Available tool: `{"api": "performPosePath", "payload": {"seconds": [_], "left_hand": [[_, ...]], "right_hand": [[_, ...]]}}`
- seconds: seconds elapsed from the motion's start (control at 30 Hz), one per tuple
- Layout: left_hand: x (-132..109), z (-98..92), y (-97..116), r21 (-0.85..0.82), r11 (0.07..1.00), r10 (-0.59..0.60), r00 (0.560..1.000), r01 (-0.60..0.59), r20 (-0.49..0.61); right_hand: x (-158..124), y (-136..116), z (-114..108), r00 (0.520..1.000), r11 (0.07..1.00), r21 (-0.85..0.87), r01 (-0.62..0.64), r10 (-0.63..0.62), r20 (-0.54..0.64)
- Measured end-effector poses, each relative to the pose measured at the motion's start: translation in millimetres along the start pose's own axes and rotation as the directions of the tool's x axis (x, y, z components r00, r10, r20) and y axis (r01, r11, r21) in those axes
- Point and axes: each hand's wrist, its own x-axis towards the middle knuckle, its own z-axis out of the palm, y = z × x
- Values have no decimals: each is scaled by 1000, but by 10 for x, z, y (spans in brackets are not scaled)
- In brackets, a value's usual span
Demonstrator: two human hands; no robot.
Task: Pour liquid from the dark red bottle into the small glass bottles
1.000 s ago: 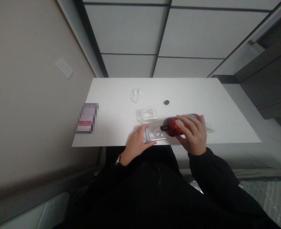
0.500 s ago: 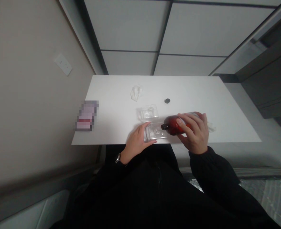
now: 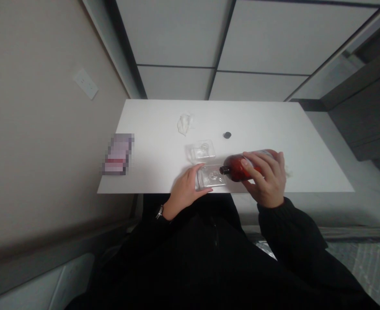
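Observation:
My right hand (image 3: 266,178) is wrapped round a reddish-brown bottle (image 3: 237,168), which it holds tipped on its side. The bottle's dark uncapped neck points left, over the right part of a clear plastic container (image 3: 212,176). Around the left end of that container, my left hand (image 3: 188,185) grips it near the table's front edge, thumb and fingers on opposite sides. Whether liquid is flowing from the neck cannot be made out. Just behind lies a second clear plastic piece (image 3: 203,150), looking like a lid. A small dark round cap (image 3: 227,135) rests farther back.
On the white table (image 3: 157,150), a crumpled whitish wrapper or tissue (image 3: 184,124) lies toward the back. A blurred-out pinkish box (image 3: 117,154) is at the left edge. Something pale shows partly behind my right hand. A wall with a socket (image 3: 85,84) stands at left.
My right hand and the bottle have shifted slightly to the right. My left hand stays on the container. The whole view has moved a little.

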Motion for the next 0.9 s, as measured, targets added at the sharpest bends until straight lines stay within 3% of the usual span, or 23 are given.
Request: {"api": "performPosePath", "payload": {"seconds": [0.9], "left_hand": [[-9, 8, -28, 3, 1000, 20, 1000, -20, -8]], "right_hand": [[45, 21, -38, 999, 999, -25, 31, -32, -39]]}}
